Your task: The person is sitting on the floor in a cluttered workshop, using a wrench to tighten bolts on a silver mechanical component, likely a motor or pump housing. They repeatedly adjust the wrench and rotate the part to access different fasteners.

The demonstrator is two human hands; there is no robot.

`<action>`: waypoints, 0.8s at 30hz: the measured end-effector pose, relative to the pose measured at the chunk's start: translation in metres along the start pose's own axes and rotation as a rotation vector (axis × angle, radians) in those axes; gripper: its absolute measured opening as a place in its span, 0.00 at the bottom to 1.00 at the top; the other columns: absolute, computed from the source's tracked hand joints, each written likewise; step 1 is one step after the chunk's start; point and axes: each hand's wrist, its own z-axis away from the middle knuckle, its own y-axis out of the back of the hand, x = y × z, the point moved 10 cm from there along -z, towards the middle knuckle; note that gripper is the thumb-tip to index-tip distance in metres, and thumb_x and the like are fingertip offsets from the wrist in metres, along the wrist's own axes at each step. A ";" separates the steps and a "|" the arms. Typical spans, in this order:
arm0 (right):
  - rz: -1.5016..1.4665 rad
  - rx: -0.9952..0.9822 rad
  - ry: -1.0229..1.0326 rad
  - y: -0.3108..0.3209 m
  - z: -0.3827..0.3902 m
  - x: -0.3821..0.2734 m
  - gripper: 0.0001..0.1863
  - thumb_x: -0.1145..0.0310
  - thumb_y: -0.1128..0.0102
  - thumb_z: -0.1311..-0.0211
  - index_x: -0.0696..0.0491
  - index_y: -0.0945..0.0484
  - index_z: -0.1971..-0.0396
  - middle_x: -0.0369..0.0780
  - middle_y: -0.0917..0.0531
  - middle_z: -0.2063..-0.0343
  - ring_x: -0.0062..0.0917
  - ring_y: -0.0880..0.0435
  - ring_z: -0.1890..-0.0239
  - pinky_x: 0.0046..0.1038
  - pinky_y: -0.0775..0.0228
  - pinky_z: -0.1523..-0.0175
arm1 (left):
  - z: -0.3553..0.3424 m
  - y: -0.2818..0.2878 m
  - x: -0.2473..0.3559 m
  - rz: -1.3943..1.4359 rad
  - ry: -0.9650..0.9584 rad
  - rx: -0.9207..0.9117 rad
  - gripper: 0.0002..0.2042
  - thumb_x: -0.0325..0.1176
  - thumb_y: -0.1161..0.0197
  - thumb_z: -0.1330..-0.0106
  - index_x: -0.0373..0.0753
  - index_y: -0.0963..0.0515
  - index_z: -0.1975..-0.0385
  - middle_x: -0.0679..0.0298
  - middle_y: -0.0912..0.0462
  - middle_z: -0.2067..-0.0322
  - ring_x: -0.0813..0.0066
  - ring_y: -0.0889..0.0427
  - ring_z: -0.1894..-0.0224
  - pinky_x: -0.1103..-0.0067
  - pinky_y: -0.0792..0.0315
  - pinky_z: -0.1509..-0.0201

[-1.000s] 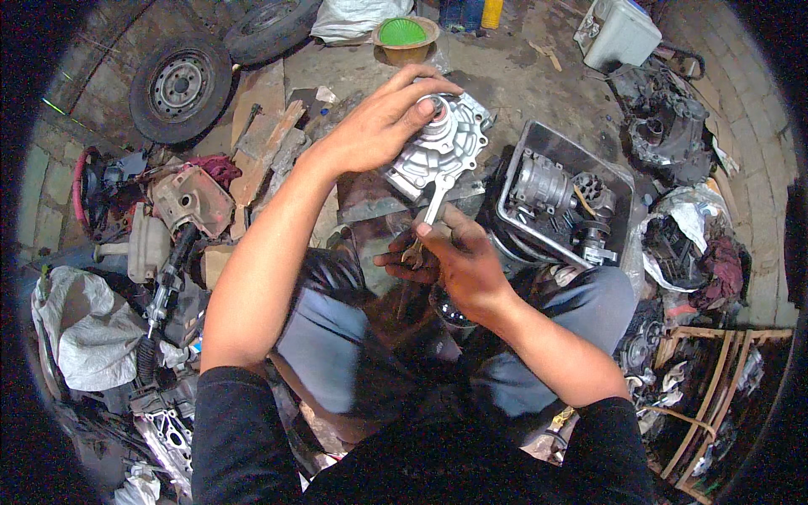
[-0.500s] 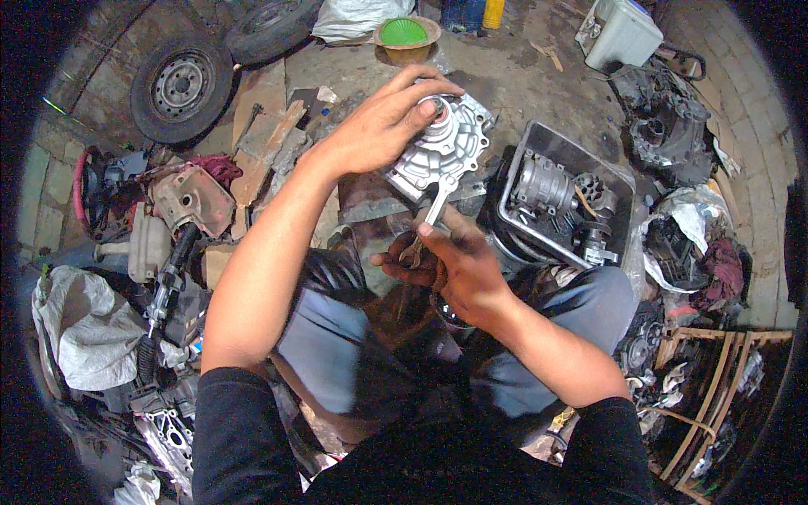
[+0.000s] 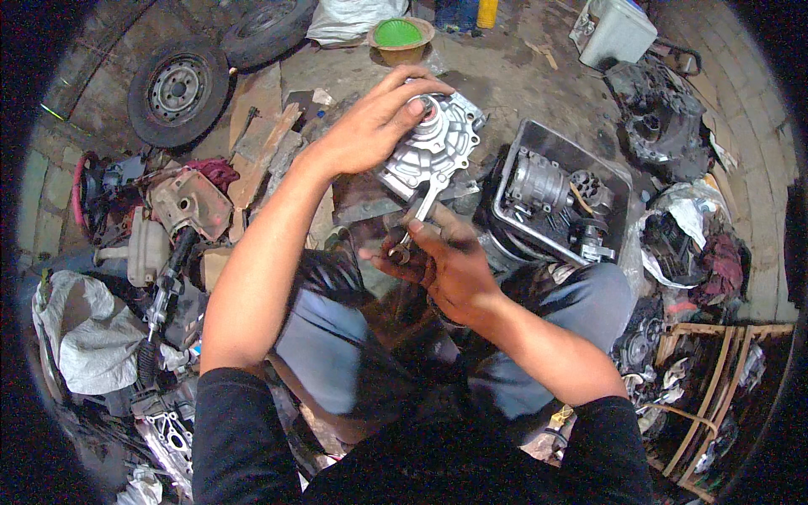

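**Holding a wrench (image 3: 423, 206) to the near edge of a metal housing (image 3: 453, 151)**

Clamped over the left and far side of the housing with the left hand (image 3: 370, 126), thumb by its round collar (image 3: 433, 135). Pinched in the grip of the right hand (image 3: 459, 269) on the body side of the housing: the wrench, between thumb and fingers. Slanted in its long axis — upper end at the housing's near edge, forked lower end down and left, away from it. Nearer to the right hand than to the left. Cannot tell whether seated on a bolt.

Right of the housing, a black bin (image 3: 555, 141), with a grey cylindrical part (image 3: 536, 183) and other metal parts inside. Farther right of the housing, a white plastic sack (image 3: 705, 200) around dark parts (image 3: 673, 240). Beyond the housing, well apart — a brown bowl (image 3: 400, 55) with a green piece (image 3: 400, 34) in it.
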 end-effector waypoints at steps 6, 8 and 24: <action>0.163 0.181 0.073 0.049 0.010 -0.001 0.09 0.70 0.35 0.31 0.53 0.22 0.55 0.36 0.17 0.60 0.26 0.15 0.61 0.30 0.24 0.57 | 0.000 0.001 0.003 -0.011 -0.005 -0.004 0.39 0.68 0.67 0.25 0.40 0.25 0.36 0.51 0.33 0.34 0.52 0.38 0.27 0.63 0.49 0.22; 0.234 0.220 0.221 0.054 0.020 -0.014 0.07 0.69 0.33 0.32 0.53 0.20 0.59 0.35 0.17 0.63 0.24 0.17 0.63 0.30 0.27 0.57 | -0.001 0.000 0.002 -0.010 -0.006 -0.006 0.39 0.68 0.66 0.25 0.40 0.25 0.36 0.51 0.33 0.34 0.52 0.38 0.27 0.63 0.49 0.22; 0.102 0.494 0.306 0.076 0.004 -0.086 0.14 0.68 0.34 0.32 0.61 0.27 0.58 0.45 0.19 0.68 0.36 0.11 0.70 0.30 0.19 0.69 | 0.000 0.001 -0.001 0.013 0.009 0.015 0.39 0.69 0.64 0.26 0.40 0.25 0.37 0.50 0.33 0.35 0.52 0.37 0.28 0.62 0.47 0.23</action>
